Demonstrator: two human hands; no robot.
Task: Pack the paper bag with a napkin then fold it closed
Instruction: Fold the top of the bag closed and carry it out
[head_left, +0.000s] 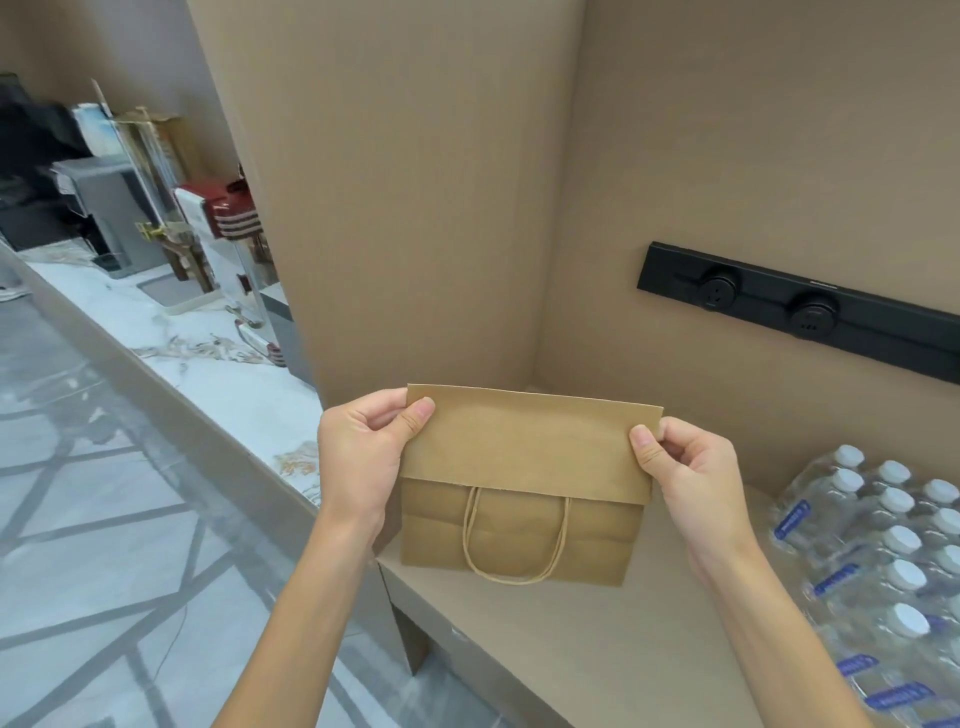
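Observation:
A brown paper bag (524, 483) stands upright on the tan shelf (597, 639), its top folded down toward me as a wide flap. A twisted paper handle hangs out below the flap on the front. My left hand (363, 457) pinches the flap's upper left corner, thumb on the front. My right hand (685, 467) pinches the right edge of the flap the same way. No napkin is visible; the bag's inside is hidden.
A shrink-wrapped pack of several water bottles (883, 566) lies on the shelf at the right. A black power rail (800, 306) runs along the back wall. To the left, a marble counter (171, 332) carries machines and dispensers. Tiled floor lies below.

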